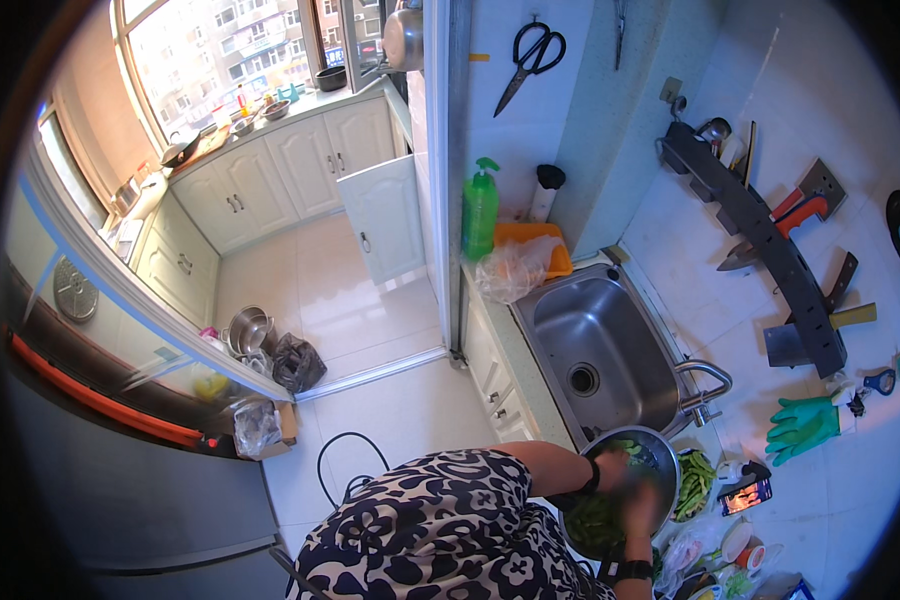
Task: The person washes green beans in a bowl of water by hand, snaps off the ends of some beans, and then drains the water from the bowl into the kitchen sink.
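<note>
Both hands are over a large stainless steel bowl (672, 471) at the front end of the sink counter, with green vegetables (592, 521) in it. My left hand (610, 471), with a dark band at the wrist, reaches into the bowl's far side by some green pieces (630, 448). My right hand (641, 506), also banded at the wrist, is over the side nearer the wall. Blur covers the fingers and the space between the hands, so I cannot make out what they hold. Beside the bowl, green bean pods (694, 484) fill another container.
A steel sink (607, 337) with a curved faucet (709, 375) adjoins the bowl. A lit phone (745, 497) and plastic bags (682, 555) lie by the wall. Above hang a knife rack (765, 240) and green gloves (804, 427). A green pump bottle (481, 214) and orange basket (561, 259) stand beyond.
</note>
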`<state>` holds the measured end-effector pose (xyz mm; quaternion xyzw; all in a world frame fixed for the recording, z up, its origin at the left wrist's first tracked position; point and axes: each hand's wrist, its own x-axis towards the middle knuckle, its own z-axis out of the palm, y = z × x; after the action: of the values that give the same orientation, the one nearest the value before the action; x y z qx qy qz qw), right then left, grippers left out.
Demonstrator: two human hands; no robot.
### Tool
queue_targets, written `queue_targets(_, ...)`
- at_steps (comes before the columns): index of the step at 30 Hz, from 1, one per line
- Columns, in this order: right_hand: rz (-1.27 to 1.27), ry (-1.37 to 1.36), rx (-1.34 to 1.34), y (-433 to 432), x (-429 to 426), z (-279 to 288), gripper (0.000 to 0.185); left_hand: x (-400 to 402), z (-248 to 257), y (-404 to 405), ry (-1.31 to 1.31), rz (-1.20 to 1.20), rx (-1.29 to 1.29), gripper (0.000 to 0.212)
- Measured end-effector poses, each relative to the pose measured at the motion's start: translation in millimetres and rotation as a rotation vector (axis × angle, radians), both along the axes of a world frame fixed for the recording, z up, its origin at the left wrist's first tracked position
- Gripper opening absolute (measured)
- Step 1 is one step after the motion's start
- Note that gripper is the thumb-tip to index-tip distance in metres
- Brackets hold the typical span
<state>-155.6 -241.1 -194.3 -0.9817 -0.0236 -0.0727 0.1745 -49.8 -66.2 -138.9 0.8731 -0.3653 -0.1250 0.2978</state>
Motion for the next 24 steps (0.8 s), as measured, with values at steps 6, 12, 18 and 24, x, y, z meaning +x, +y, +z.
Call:
queue_targets(6,-0.004,0.271,-0.296,87,1,115,0.038,-21,29,16,-0.102,-0.23,0.114,0.04)
queue_targets(12,-0.286,0.403,-0.11,101,-9,102,0.047,-28,7,19,-0.223,-0.356,0.312,0.049)
queue_targets(18,-0.13,0.203,-0.012,74,-8,36,0.039,-37,4,16,-0.199,-0.327,0.29,0.046)
queue_targets(24,-0.343,0.274,0.175,42,0,3,0.035,-37,29,15,-0.183,-0.327,0.251,0.037)
